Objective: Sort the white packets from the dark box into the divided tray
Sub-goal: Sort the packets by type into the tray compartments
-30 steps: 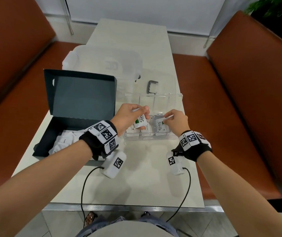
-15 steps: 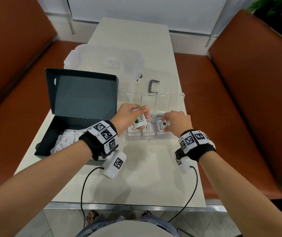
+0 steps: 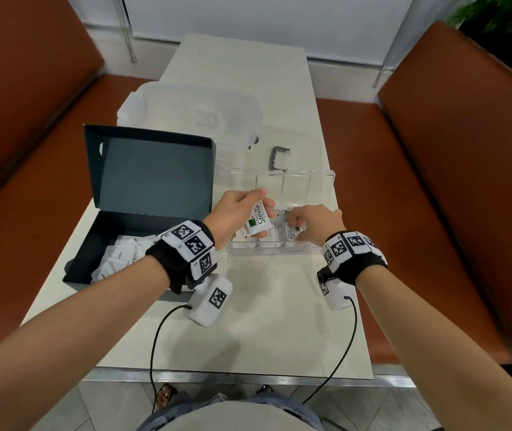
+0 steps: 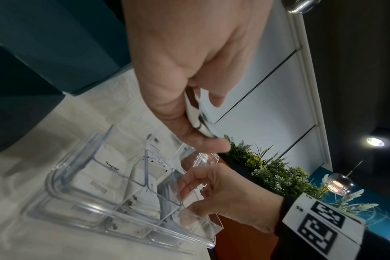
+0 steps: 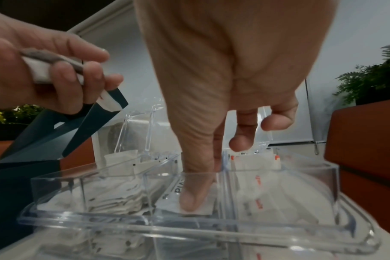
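A: Item, left hand (image 3: 232, 214): thumb and curled fingers pinch a Stevia packet (image 3: 258, 221), held in the air above the near row of the divided tray (image 3: 279, 251), just beside the right hand (image 3: 316, 223); risk entry?

B: Risk one, wrong cell; the packet hangs over the divider between two compartments, so a loose drop could land it on the wall or in the neighbour's stack; risk two, the thin paper may slide out of a light pinch before it is over its cell.

A: Item, right hand: thumb pressing flat on a packet in tray (image 5: 196, 204), in the compartment directly under that hand; other fingers loosely bent above, holding nothing that I can see.

B: Risk three, crowding; both hands work over adjoining cells, and a bump could knock the left hand's packet askew; the clear tray is light, by my judgement, and a hard press might skid it on the worktop (image 3: 264, 321).

A: Item, dark box (image 3: 142, 213): lid up, to the outside of the left wrist, white packets (image 3: 117, 256) remaining inside.

B: Hidden: the left forearm covers part of the box, so the count left is unknown; print on most trayed packets is unreadable; clear walls blur which cell holds what; whether the far row holds anything, I cannot tell.
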`<state>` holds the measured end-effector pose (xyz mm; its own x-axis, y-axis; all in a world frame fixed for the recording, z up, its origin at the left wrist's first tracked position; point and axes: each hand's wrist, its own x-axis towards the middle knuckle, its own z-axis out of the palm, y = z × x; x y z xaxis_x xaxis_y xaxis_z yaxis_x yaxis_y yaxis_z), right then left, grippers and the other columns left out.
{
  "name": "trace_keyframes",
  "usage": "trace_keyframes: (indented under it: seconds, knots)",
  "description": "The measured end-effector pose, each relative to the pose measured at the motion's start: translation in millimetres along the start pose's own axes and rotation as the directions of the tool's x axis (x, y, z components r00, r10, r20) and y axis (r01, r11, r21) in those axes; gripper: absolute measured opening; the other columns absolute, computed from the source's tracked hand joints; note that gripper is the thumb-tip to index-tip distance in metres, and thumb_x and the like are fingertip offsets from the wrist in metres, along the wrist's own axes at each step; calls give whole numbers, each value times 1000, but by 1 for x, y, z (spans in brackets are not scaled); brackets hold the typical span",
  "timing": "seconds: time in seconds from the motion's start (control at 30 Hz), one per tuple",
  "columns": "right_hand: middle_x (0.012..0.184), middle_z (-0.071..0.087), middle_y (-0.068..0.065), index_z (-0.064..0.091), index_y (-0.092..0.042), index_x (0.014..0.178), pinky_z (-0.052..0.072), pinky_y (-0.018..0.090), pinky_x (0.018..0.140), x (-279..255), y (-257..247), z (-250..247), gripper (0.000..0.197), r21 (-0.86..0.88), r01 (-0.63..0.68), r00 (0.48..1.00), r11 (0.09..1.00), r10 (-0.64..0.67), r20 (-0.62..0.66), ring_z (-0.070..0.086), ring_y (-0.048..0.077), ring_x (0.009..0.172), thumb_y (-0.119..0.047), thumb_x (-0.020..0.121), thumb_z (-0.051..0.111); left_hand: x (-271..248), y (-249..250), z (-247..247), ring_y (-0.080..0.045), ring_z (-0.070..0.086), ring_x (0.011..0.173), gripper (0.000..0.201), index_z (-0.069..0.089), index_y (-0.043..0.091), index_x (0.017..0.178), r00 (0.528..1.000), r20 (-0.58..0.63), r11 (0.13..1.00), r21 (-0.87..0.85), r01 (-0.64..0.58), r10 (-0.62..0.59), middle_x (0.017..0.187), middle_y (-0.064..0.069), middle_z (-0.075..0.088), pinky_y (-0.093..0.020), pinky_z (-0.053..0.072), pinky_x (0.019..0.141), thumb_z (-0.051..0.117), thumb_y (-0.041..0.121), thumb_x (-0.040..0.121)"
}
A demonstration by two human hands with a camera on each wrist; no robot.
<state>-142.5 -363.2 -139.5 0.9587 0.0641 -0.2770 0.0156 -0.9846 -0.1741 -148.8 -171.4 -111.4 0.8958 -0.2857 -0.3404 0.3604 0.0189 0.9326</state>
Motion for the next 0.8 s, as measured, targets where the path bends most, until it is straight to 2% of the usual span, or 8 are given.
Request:
trace_keyframes:
  seconds: [0.23, 0.3, 0.37, 0.47, 0.53, 0.6, 0.7, 0.8]
  knots:
    - [103, 66, -9, 69, -27, 95, 28, 37, 85, -11, 10, 2, 15, 124, 27, 994, 992, -13, -112, 55, 17, 103, -17, 84, 67, -5, 8, -2, -23, 67, 80, 36, 62, -1, 110, 996, 38, 989, -117, 87, -83, 95, -14, 68, -37, 61, 59, 30, -8, 94]
    - [100, 68, -7, 70, -24, 94, 37, 36, 89, -15, 8, -2, 14, 211, 60, 980, 976, -17, -196, 58, 17, 98, -16, 88, 62, -5, 8, -2, -24, 67, 85, 41, 58, -4, 119, 996, 55, 992, -106, 72, -66, 99, -14, 67, -37, 61, 62, 29, -12, 92]
    - [94, 70, -4, 72, -20, 94, 47, 23, 83, -22, 1, -9, 13, 366, 137, 950, 921, -18, -312, 61, 14, 86, -14, 90, 61, -5, 7, -2, -25, 66, 90, 41, 55, -4, 126, 996, 77, 995, -85, 48, -41, 108, -15, 66, -36, 62, 64, 32, -13, 94]
    - [85, 68, -5, 71, -21, 95, 43, 5, 61, -32, -16, -18, 11, 553, 208, 912, 806, 45, -408, 58, 4, 67, -17, 91, 61, -3, 3, -1, -29, 68, 95, 38, 53, 0, 132, 995, 94, 1000, -15, 20, -19, 117, -16, 66, -46, 58, 81, 41, -9, 97]
    - [85, 68, -6, 68, -24, 101, 47, 13, 64, -36, -27, -21, 12, 632, 204, 920, 748, 74, -384, 61, 6, 71, -25, 92, 61, -3, 1, -1, -24, 71, 88, 37, 56, 5, 132, 995, 92, 995, 89, -46, 38, 112, -15, 68, -42, 58, 80, 51, -3, 97]
    - [89, 69, -3, 66, -24, 110, 50, 22, 68, -37, -34, -22, 21, 685, 174, 941, 707, 86, -328, 65, 11, 78, -32, 91, 62, -2, 0, -1, -12, 71, 85, 36, 59, 5, 129, 987, 102, 974, 178, -142, 125, 109, -11, 70, -24, 57, 71, 60, 2, 94]
    - [88, 69, 3, 67, -21, 110, 53, 27, 71, -38, -33, -25, 25, 723, 149, 958, 675, 83, -275, 65, 13, 78, -30, 86, 69, 0, 0, -1, -20, 69, 98, 34, 66, 5, 120, 984, 96, 967, 193, -166, 149, 112, -12, 70, -34, 59, 80, 70, 7, 87]
    - [78, 69, 3, 70, -18, 96, 50, 22, 62, -39, -25, -30, 13, 792, 138, 963, 595, 107, -248, 60, 8, 64, -21, 83, 73, 1, 1, 4, -16, 72, 81, 26, 70, 3, 108, 986, 64, 978, 131, -160, 153, 98, -13, 72, -34, 61, 63, 74, 4, 83]
